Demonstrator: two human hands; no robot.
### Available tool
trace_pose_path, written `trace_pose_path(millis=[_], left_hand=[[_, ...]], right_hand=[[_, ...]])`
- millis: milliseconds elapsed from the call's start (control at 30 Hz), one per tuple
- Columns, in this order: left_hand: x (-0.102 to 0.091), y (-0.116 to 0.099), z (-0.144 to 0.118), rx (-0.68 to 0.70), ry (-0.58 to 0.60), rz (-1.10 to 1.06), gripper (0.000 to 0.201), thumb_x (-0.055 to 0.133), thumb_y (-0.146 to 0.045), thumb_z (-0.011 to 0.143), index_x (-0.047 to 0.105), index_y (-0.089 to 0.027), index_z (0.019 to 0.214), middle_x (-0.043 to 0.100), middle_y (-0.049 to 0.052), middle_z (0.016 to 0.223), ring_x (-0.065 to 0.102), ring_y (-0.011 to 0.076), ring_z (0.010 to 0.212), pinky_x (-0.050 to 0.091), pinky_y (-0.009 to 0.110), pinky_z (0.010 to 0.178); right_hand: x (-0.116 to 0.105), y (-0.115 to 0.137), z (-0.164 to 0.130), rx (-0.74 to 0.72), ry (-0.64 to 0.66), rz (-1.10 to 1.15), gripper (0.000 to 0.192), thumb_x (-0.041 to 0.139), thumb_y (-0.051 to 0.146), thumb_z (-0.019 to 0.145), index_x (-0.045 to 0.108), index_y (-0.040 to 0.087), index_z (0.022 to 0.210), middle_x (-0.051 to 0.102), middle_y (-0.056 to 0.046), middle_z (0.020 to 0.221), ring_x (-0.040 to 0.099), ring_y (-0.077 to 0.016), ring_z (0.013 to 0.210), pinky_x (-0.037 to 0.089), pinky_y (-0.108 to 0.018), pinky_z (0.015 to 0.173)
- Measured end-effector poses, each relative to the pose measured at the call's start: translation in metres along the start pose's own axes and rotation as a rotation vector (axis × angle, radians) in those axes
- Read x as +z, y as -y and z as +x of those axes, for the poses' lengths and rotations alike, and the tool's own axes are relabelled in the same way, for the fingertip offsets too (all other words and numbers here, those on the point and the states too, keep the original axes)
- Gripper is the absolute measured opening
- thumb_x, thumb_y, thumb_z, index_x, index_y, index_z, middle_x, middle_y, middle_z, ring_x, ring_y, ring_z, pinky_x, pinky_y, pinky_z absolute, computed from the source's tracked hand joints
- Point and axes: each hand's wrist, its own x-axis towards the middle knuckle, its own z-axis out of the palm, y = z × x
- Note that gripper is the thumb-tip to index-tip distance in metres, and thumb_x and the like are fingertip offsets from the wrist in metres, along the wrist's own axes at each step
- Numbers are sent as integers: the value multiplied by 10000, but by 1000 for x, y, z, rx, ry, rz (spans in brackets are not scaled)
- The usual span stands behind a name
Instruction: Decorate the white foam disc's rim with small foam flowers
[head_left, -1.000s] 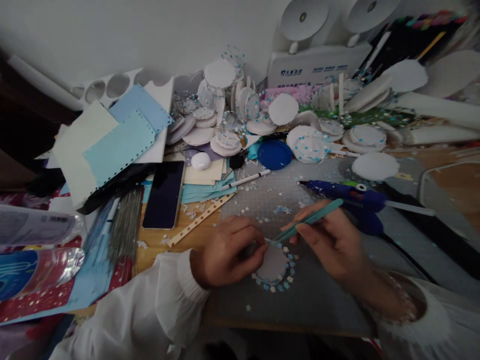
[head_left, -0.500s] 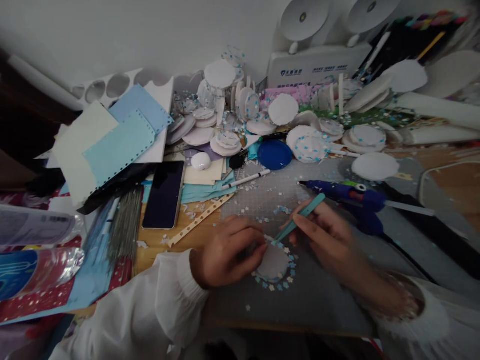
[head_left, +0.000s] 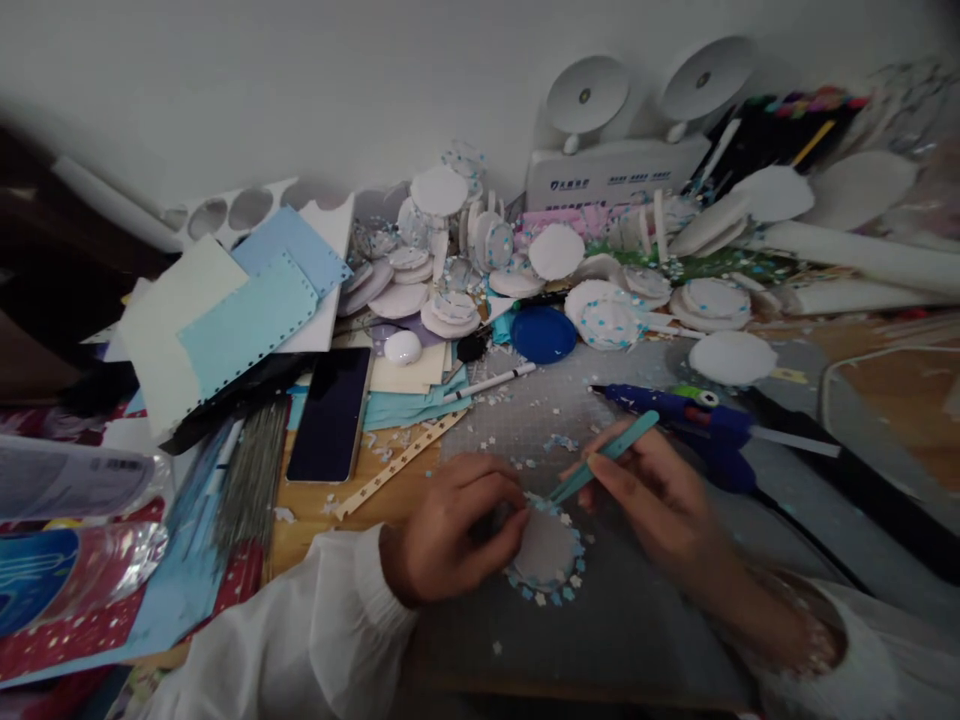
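Foam disc edged with paper stars on gridded mat

The left hand [head_left: 457, 525] pinched the round white disc [head_left: 546, 548]; the right hand [head_left: 652, 495] gripped slim teal tweezers [head_left: 606, 455], tips at the disc's star-trimmed rim.

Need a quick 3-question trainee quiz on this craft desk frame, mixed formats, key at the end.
1. True or false: the right hand holds teal tweezers with their tips at the white disc.
2. Which lies just behind the right hand on the grey mat? A. the phone B. the blue glue gun C. the pen
3. Fill in: the left hand rests its fingers on the disc's ____ edge, as the camera sees it.

Key: 1 true; 2 B; 3 left.
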Motion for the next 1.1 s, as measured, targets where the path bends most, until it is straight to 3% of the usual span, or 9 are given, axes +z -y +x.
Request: trace_pose_path(millis=[200,433,667,900,1100], left_hand=[[-3,-1,1,21,-7,-9,44,557,-121,842,581,-158,845,633,96,908,582,186,854,470,310,758],[-2,1,1,37,-15,-14,58,555,-107,842,578,-154,864,620,89,901,571,182,844,464,310,752],[-1,2,1,-6,4,-5,48,549,-118,860,580,-152,871,621,84,896,567,178,842,466,311,748],[0,2,2,2,-13,12,54,537,-137,870,587,-157,866,626,92,886,576,185,830,479,320,734],[-1,1,2,17,-23,10,56,541,-127,862,588,-157,865,633,93,882,590,184,825,487,311,728]], right_hand=[[1,3,-4,-119,-80,-20,60,602,286,885,573,233,891,677,-6,752,631,-121,582,548,-240,543],[5,7,-4,-130,-40,-81,36,602,261,881,579,235,888,671,-12,760,636,-118,575,557,-240,529],[3,5,-3,-310,-191,-114,83,606,201,868,588,259,926,675,-40,855,668,-156,659,580,-288,568],[3,8,-3,-258,-181,-67,59,617,229,862,596,261,908,677,-23,796,656,-152,621,578,-291,556],[1,9,-1,-168,-94,-68,52,627,283,863,589,252,881,676,-8,707,637,-145,546,561,-272,502]])
